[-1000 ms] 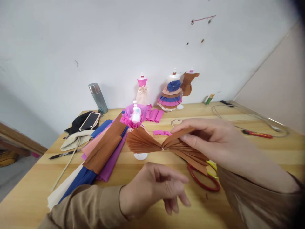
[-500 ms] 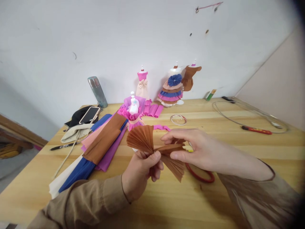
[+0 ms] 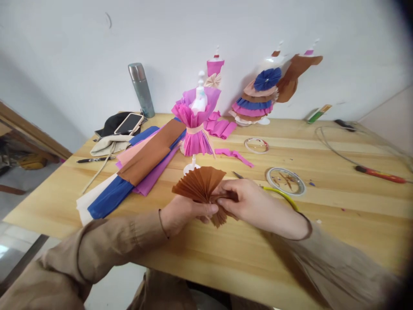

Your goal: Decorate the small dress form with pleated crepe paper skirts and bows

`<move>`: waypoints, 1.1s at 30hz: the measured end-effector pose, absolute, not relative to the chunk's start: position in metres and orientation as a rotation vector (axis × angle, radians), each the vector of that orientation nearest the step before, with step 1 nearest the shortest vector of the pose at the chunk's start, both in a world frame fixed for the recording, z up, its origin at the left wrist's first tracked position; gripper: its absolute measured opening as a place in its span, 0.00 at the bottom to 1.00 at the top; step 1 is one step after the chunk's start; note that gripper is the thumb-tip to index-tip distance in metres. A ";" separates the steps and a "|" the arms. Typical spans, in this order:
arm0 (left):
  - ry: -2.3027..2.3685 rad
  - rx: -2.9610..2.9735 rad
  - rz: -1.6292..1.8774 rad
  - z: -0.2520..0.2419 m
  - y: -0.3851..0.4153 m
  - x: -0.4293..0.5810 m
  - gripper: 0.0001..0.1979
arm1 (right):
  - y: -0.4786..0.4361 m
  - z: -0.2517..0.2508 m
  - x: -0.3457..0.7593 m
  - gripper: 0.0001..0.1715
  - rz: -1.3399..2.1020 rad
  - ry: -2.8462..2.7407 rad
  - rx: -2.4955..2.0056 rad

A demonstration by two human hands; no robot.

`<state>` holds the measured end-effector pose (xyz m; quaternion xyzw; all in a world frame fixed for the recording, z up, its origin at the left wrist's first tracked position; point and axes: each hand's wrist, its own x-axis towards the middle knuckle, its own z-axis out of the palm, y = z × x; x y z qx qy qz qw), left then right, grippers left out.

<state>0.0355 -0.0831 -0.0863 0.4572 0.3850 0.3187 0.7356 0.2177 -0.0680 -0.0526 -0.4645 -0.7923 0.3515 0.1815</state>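
Between the hands, pleated brown paper fans out.

Wall, white, curved scuff at upper left. Side wall, pale pinkish, at right. Table, light striped wood, against white wall. Floor, grey.

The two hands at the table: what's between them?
In the head view, pleated brown paper shows between the left hand and right hand, held by both.
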 end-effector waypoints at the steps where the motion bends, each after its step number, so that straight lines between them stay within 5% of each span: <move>1: 0.812 1.006 0.720 -0.087 -0.083 0.037 0.21 | -0.068 -0.058 0.216 0.13 1.011 -2.178 -1.319; 22: 0.880 1.098 0.853 -0.103 -0.075 0.023 0.20 | -0.076 -0.074 0.208 0.12 0.759 -2.250 -1.209; 33: 0.872 1.077 0.808 -0.106 -0.072 0.021 0.17 | -0.074 -0.071 0.210 0.05 0.840 -1.843 -1.220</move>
